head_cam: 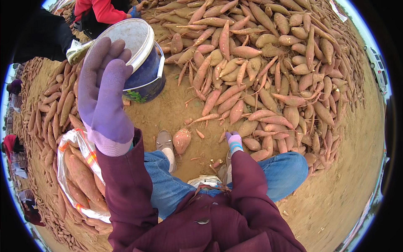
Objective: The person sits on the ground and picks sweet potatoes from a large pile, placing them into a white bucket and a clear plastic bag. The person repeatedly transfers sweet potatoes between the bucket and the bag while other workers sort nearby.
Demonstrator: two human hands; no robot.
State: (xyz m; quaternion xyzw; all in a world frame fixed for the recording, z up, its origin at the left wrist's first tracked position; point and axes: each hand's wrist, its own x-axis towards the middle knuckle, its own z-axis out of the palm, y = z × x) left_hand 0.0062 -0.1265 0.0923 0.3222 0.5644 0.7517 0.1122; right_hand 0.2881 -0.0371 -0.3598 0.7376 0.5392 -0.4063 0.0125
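Note:
My left hand (108, 94), in a purple coated work glove, is raised at the left, its fingers extended with nothing seen between them. It overlaps the view of a blue plastic bucket (146, 80) with a white lid. My right hand (233, 138), gloved too, is low between my knees at the near edge of a heap of sweet potatoes (248, 75); its fingers are mostly hidden, and I cannot tell whether it grips anything. A large round sweet potato (181, 141) lies on the soil beside my shoe (164, 140).
An open white plastic sack (67, 182) of large sweet potatoes stands to my left, against another heap (50, 107). A person in a red top (107, 12) works beyond the bucket; another person's shoe (77, 50) is close to it. Small root pieces (216, 163) lie between my feet.

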